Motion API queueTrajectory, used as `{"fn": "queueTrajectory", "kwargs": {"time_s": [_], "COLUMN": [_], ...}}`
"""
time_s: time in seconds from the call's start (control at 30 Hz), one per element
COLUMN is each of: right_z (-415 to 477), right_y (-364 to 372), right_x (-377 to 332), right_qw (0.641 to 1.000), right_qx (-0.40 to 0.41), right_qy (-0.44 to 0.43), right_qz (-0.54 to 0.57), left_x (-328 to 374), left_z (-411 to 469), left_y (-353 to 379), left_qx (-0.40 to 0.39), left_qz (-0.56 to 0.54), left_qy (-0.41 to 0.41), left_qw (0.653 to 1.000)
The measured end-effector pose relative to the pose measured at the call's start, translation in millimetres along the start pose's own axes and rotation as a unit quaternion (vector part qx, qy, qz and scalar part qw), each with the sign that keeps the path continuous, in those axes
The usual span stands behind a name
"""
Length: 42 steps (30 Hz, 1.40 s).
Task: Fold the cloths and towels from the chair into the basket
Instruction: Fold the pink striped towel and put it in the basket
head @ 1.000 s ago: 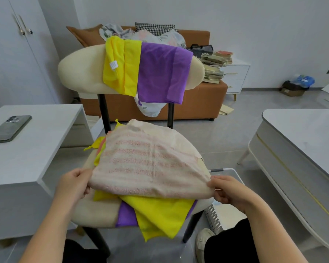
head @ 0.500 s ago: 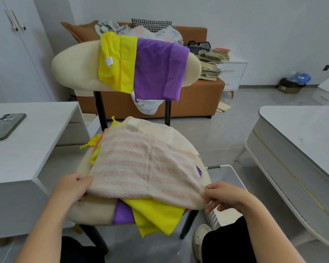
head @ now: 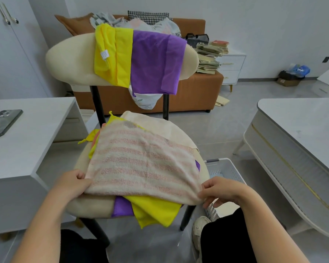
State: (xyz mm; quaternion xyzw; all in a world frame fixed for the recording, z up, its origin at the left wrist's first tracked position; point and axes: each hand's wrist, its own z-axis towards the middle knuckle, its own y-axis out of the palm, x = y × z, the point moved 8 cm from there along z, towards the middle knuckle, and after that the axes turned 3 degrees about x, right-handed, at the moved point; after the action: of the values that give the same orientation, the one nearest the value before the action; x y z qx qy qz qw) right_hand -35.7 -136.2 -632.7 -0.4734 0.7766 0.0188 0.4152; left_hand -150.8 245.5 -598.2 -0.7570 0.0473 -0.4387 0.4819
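Both hands on the striped towel [head: 141,164] at the chair [head: 87,205] seat's front edge

Left hand [head: 71,184] and right hand [head: 219,189] each pinch a near corner — towel spread over the seat; basket [head: 228,169] just right of it.

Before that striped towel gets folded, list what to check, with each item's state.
1. The left hand grips the striped towel at its near left corner: ok.
2. The right hand pinches its near right corner: ok.
3. Towel spread flat on the pile: ok.
4. Towel free of the yellow cloth beneath: cannot tell.
5. The basket stands open beside the chair seat, on the right: ok.
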Motion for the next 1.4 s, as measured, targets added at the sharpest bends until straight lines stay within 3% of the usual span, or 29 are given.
{"fn": "queueTrajectory", "kwargs": {"time_s": [0.27, 0.4, 0.5, 0.8, 1.03, 1.2, 1.4], "right_z": [2.9, 4.4, 4.6, 34.4, 48.7, 39.2, 43.9], "right_y": [-2.6, -5.0, -15.4, -52.6, -61.5, -67.3, -66.6], "right_x": [4.7, 2.5, -6.2, -43.3, -62.0, -50.9, -46.1], "right_qw": [0.998, 0.994, 0.996, 0.976, 0.963, 0.955, 0.961], "right_qx": [0.000, 0.018, 0.065, 0.217, 0.261, 0.269, 0.266], "right_qy": [0.004, 0.003, 0.007, -0.003, -0.067, -0.087, -0.071], "right_qz": [-0.068, -0.103, -0.061, 0.015, 0.023, 0.089, 0.032], "left_x": [2.6, 5.7, 17.3, 55.3, 68.6, 61.3, 61.3], "left_z": [1.0, -1.7, 1.2, 35.5, 28.7, 27.0, 36.2], "left_y": [3.6, 3.7, 2.5, -6.7, -15.6, -18.6, -12.2], "left_qx": [-0.012, -0.015, -0.002, 0.105, 0.183, 0.140, 0.129], "left_qz": [0.075, 0.049, 0.027, -0.039, -0.154, -0.116, -0.088], "left_qy": [0.007, 0.015, 0.013, 0.035, 0.090, 0.082, 0.072], "left_qw": [0.997, 0.999, 1.000, 0.993, 0.967, 0.980, 0.985]}}
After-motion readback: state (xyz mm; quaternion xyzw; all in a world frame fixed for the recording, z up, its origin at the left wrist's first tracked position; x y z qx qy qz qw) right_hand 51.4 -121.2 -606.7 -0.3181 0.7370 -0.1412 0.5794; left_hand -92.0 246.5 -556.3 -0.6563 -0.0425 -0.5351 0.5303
